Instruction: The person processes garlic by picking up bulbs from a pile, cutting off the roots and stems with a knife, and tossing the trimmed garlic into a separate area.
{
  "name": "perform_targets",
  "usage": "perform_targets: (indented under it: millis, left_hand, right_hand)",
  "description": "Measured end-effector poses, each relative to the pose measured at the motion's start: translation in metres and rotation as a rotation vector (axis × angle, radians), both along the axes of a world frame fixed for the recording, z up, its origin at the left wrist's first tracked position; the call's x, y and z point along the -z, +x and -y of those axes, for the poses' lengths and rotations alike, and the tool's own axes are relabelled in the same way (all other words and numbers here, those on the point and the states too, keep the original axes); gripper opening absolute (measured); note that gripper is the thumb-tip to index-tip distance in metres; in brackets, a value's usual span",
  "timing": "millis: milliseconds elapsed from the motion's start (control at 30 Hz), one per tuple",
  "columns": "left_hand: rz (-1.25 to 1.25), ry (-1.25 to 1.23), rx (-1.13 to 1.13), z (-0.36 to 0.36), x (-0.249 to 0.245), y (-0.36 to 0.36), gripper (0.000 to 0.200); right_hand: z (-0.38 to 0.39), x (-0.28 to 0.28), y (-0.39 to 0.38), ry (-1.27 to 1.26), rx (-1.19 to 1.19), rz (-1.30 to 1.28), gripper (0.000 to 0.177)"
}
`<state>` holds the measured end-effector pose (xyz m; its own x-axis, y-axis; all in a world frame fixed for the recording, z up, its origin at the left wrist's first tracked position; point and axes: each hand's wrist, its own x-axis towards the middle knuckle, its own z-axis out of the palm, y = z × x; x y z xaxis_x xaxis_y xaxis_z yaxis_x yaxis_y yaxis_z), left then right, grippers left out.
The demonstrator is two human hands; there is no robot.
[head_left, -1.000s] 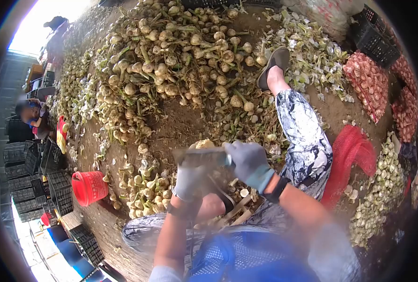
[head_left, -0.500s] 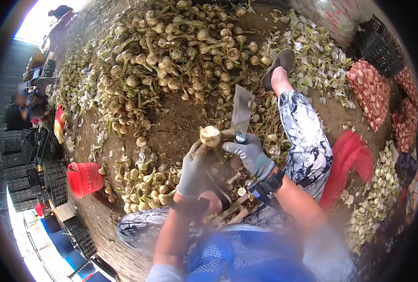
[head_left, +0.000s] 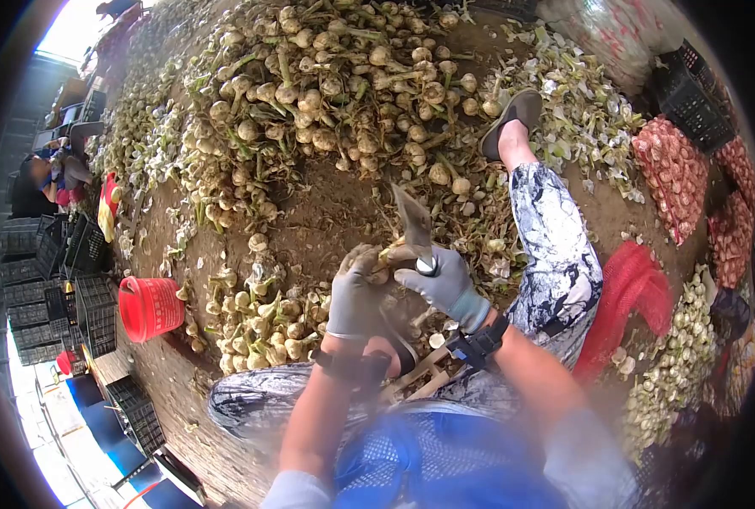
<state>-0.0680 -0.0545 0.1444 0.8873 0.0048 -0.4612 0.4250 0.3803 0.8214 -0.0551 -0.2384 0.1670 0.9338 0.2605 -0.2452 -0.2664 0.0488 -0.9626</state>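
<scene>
My left hand (head_left: 355, 293), in a grey glove, is closed round a garlic bulb (head_left: 381, 273), much of it hidden by the fingers. In my right hand (head_left: 452, 288), also gloved, is a cleaver (head_left: 414, 217). Its handle end shows beside my thumb, and its blade tilts up and away, close over the bulb. Beyond the hands spreads a big heap of garlic bulbs (head_left: 310, 102) with stalks on. A smaller pile of garlic (head_left: 280, 331) sits left of my left hand.
A red bucket (head_left: 151, 308) stands at left, near stacked black crates (head_left: 96, 316). Another person (head_left: 59, 174) sits farther back. On the right are filled red mesh bags (head_left: 670, 174), a loose red net (head_left: 628, 297) and more garlic (head_left: 670, 373). Leaf scraps (head_left: 577, 93) lie beyond my foot.
The bulb has turned from showing its pale cut face to being mostly covered by my left hand. The cleaver blade has swung left and lower, over the bulb.
</scene>
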Motion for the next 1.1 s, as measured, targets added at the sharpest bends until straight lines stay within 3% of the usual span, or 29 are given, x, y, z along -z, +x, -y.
perform_targets:
  millis: [33, 100, 133, 200, 267, 333, 367, 400, 433, 500, 567, 600, 633, 700, 767, 833, 900, 1033, 1100]
  left_hand:
    - [-0.001, -0.002, -0.001, 0.002, -0.006, 0.002, 0.025]
    - [-0.158, -0.399, -0.215, 0.007, -0.019, 0.005, 0.024]
    - [-0.127, -0.463, -0.182, 0.001, -0.017, 0.004, 0.027]
    - [-0.123, -0.459, -0.167, -0.006, -0.013, -0.001, 0.028]
    - [-0.120, -0.453, -0.147, -0.011, -0.022, -0.005, 0.028]
    - [-0.017, -0.573, -0.162, -0.017, -0.031, 0.000, 0.028]
    - [0.044, -0.425, -0.168, -0.009, -0.058, 0.002, 0.029]
    - [0.027, -0.070, -0.050, -0.025, -0.061, 0.003, 0.027]
    - [0.011, 0.291, 0.080, -0.056, -0.068, 0.006, 0.026]
    - [-0.101, 1.055, 0.796, -0.122, -0.060, 0.010, 0.022]
    - [-0.368, 1.473, 1.452, -0.145, -0.061, 0.015, 0.021]
    - [0.005, 1.463, 1.622, -0.160, -0.046, 0.024, 0.028]
    - [-0.191, 1.564, 1.249, -0.135, -0.052, 0.037, 0.031]
    - [0.018, 1.105, 0.676, -0.106, -0.005, 0.065, 0.035]
    - [0.169, 0.915, 0.521, -0.039, 0.019, 0.105, 0.038]
    - [0.350, 0.993, 0.557, 0.013, 0.071, 0.140, 0.044]
    - [0.309, 0.892, 0.429, 0.065, 0.147, 0.163, 0.059]
    - [0.065, 1.084, 0.669, 0.118, 0.144, 0.181, 0.088]
    - [0.040, 1.164, 0.643, 0.113, 0.152, 0.176, 0.086]
  right_hand:
    - [-0.001, -0.004, 0.000, -0.032, 0.035, -0.013, 0.033]
    - [-0.002, 0.013, -0.001, -0.123, 0.092, -0.009, 0.032]
    - [-0.001, 0.015, -0.001, -0.254, 0.082, 0.011, 0.031]
    - [-0.001, 0.030, -0.002, -0.383, 0.068, 0.033, 0.030]
    - [-0.003, 0.060, -0.006, -0.430, -0.140, -0.192, 0.029]
    - [-0.002, 0.092, -0.018, -0.463, -0.163, -0.331, 0.024]
    - [-0.002, 0.087, -0.024, -0.500, -0.209, -0.479, 0.019]
    - [0.001, 0.081, -0.030, -0.190, -0.020, -0.673, 0.015]
    - [0.007, 0.069, -0.028, -0.188, -0.013, -0.675, 0.015]
    - [0.019, 0.058, -0.013, 0.196, 0.457, -0.732, 0.013]
    - [0.026, 0.052, 0.003, 0.272, 0.637, -0.584, 0.018]
    - [0.028, 0.042, 0.011, 0.306, 0.681, -0.580, 0.019]
    - [0.029, 0.037, 0.019, 0.338, 0.728, -0.574, 0.021]
    - [0.028, 0.031, 0.026, 0.389, 0.714, -0.513, 0.023]
    - [0.031, 0.029, 0.028, 0.378, 0.684, -0.489, 0.025]
    - [0.037, 0.036, 0.025, 0.354, 0.713, -0.524, 0.028]
    - [0.037, 0.057, 0.021, 0.273, 0.771, -0.459, 0.030]
    - [0.043, 0.035, 0.032, 0.209, 0.750, -0.517, 0.028]
    - [0.043, 0.029, 0.038, 0.185, 0.723, -0.525, 0.028]
